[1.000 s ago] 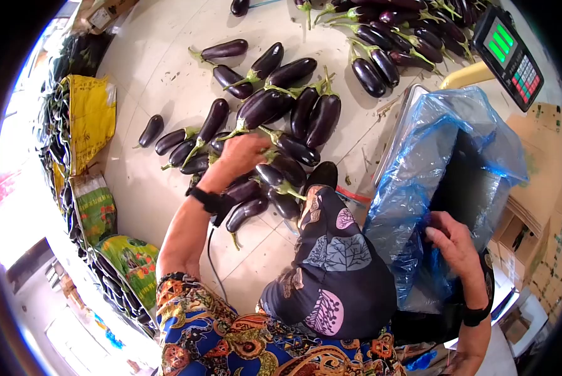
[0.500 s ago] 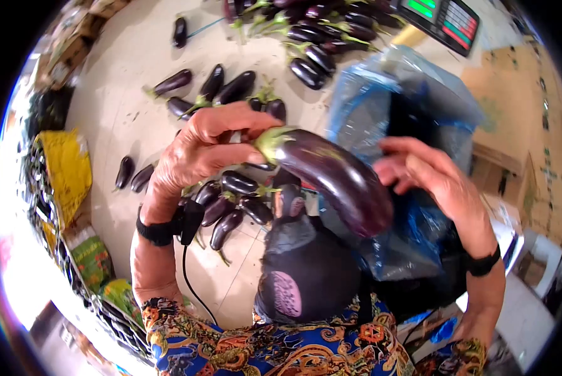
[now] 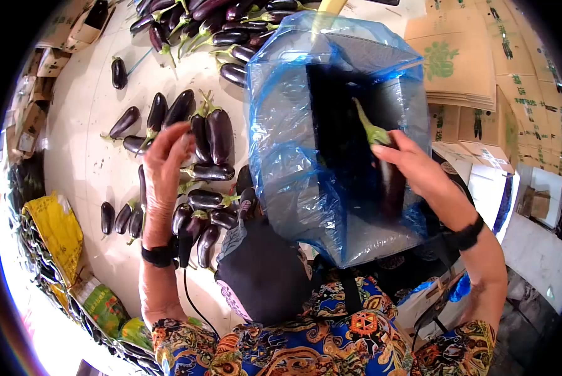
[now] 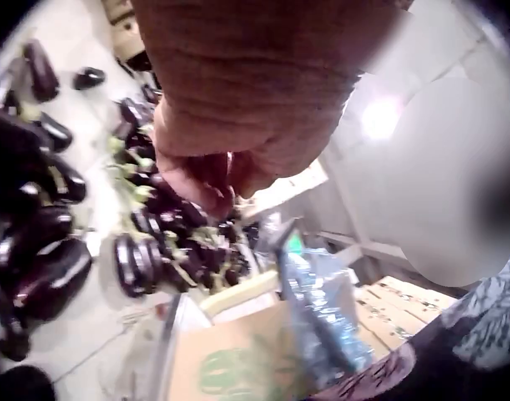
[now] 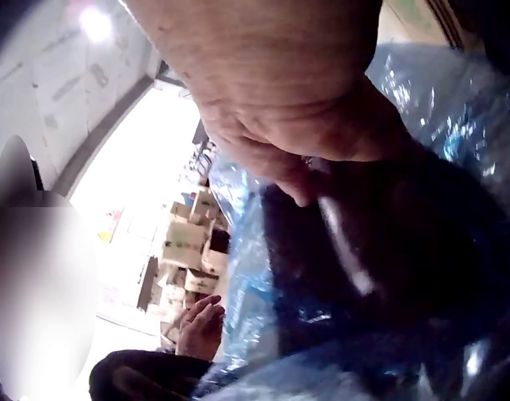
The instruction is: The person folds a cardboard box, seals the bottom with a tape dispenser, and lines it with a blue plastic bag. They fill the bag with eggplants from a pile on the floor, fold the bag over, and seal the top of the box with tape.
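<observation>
An eggplant (image 3: 392,191) hangs from my right hand (image 3: 419,168), which pinches it near the green cap with the stem pointing away. Its dark body is inside the mouth of a blue plastic bag (image 3: 281,131) that lines a box; the right wrist view shows the eggplant (image 5: 347,242) glossy under the fingers. What lies deeper in the box is lost in shadow. My left hand (image 3: 163,169) is raised over the floor at left, fingers loosely bent and holding nothing. Beneath and beyond it lie loose eggplants (image 3: 219,136).
A larger heap of eggplants (image 3: 212,15) spreads over the tiled floor at the back. Flattened cardboard (image 3: 459,62) is stacked to the right of the bag. Along the left side are a yellow sack (image 3: 54,232) and more boxes (image 3: 52,62). My knee (image 3: 262,269) is in front, beside the bag.
My left hand picked an eggplant from the floor group and brought it across. Now my right hand holds one in the bag's mouth, and the left is back at left without it. The view has shifted right.
</observation>
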Tool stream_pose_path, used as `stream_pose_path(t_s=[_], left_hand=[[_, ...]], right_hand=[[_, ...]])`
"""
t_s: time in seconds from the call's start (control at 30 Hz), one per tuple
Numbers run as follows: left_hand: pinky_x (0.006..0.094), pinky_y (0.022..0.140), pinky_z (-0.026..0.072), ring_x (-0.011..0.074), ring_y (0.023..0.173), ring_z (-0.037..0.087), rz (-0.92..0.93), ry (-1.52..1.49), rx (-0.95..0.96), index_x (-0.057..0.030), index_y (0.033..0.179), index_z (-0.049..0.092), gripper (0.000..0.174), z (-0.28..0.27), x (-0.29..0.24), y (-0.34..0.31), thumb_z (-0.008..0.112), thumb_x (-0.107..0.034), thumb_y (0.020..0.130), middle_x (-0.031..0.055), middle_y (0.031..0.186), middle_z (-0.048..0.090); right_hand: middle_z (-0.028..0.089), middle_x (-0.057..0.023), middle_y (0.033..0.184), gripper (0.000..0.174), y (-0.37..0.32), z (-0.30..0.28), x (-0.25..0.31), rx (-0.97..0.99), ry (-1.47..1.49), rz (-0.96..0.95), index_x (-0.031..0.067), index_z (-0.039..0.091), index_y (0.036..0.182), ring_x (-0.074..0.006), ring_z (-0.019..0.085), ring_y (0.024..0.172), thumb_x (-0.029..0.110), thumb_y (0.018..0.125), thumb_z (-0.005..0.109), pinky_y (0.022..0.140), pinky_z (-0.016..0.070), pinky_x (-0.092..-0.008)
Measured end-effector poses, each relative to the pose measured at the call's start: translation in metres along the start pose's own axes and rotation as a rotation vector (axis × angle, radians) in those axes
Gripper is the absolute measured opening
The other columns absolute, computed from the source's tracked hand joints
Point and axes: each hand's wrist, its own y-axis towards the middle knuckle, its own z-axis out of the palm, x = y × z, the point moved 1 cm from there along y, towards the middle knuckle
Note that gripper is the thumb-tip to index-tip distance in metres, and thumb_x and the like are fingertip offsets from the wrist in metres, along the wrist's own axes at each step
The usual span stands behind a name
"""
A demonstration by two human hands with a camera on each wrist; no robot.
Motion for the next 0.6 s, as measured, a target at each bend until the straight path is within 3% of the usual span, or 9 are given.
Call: stream_pose_path(t_s=[0.13, 0.17, 0.27, 0.37, 0.47, 0.5, 0.6], left_hand=[[0.0236, 0.071, 0.0502, 0.0093, 0.079, 0.063, -0.242, 0.097, -0.183, 0.0009, 0.116, 0.068, 0.026, -0.038, 0.104, -0.054, 0.061, -0.012, 0.095, 0.0028, 0.091, 0.070], [0.0236, 0.070, 0.0503, 0.0090, 0.078, 0.062, -0.264, 0.084, -0.203, 0.0011, 0.114, 0.068, 0.025, -0.052, 0.131, -0.073, 0.063, -0.014, 0.095, 0.0030, 0.090, 0.069], [0.0232, 0.066, 0.0499, 0.0084, 0.076, 0.061, -0.399, 0.062, -0.365, -0.0003, 0.111, 0.069, 0.023, -0.095, 0.185, -0.139, 0.061, -0.014, 0.094, 0.0030, 0.089, 0.069], [0.0223, 0.061, 0.0445, 0.0075, 0.068, 0.056, -0.494, 0.088, -0.542, -0.0011, 0.108, 0.070, 0.023, -0.127, 0.234, -0.211, 0.061, -0.015, 0.092, 0.0013, 0.082, 0.067], [0.0244, 0.062, 0.0481, 0.0088, 0.070, 0.059, -0.618, 0.189, -0.619, -0.0016, 0.109, 0.071, 0.024, -0.130, 0.268, -0.262, 0.059, -0.012, 0.091, 0.0021, 0.083, 0.068], [0.0247, 0.065, 0.0500, 0.0091, 0.071, 0.060, -0.625, 0.301, -0.589, -0.0017, 0.110, 0.071, 0.025, -0.126, 0.282, -0.273, 0.060, -0.013, 0.091, 0.0018, 0.085, 0.069], [0.0357, 0.083, 0.0536, 0.0254, 0.092, 0.068, -0.602, 0.561, -0.510, -0.0045, 0.114, 0.070, 0.032, -0.099, 0.292, -0.272, 0.069, -0.014, 0.084, 0.0113, 0.102, 0.072]], right_hand=[[0.061, -0.0248, 0.114, 0.059, 0.060, 0.043, -0.038, -0.091, -0.380, 0.164, -0.0079, 0.049, 0.127, -0.0345, 0.057, 0.113, 0.035, 0.090, 0.067, 0.097, 0.0435, -0.0405], [0.059, -0.0313, 0.119, 0.055, 0.078, 0.047, -0.059, -0.055, -0.497, 0.118, -0.0022, 0.050, 0.133, -0.0400, 0.055, 0.118, 0.032, 0.092, 0.062, 0.102, 0.0427, -0.0409], [0.066, -0.0237, 0.111, 0.038, 0.131, 0.007, -0.151, 0.338, -0.972, -0.242, 0.0144, 0.061, 0.130, -0.0436, 0.057, 0.111, 0.017, 0.093, 0.052, 0.099, 0.0437, -0.0453], [0.060, -0.0336, 0.121, 0.052, 0.096, 0.019, -0.111, 0.074, -0.668, -0.216, -0.0054, 0.047, 0.136, -0.0494, 0.053, 0.118, 0.027, 0.096, 0.053, 0.101, 0.0422, -0.0458], [0.060, -0.0327, 0.121, 0.047, 0.090, 0.012, -0.113, 0.174, -0.550, -0.324, -0.0050, 0.048, 0.133, -0.0482, 0.056, 0.115, 0.025, 0.096, 0.052, 0.096, 0.0453, -0.0459], [0.060, -0.0321, 0.121, 0.046, 0.086, 0.014, -0.117, 0.159, -0.662, -0.339, -0.0043, 0.049, 0.132, -0.0478, 0.057, 0.114, 0.024, 0.096, 0.051, 0.095, 0.0462, -0.0456], [0.061, -0.0303, 0.121, 0.042, 0.086, 0.024, -0.120, 0.194, -0.897, -0.351, -0.0024, 0.052, 0.129, -0.0463, 0.058, 0.111, 0.024, 0.096, 0.051, 0.093, 0.0485, -0.0451]])
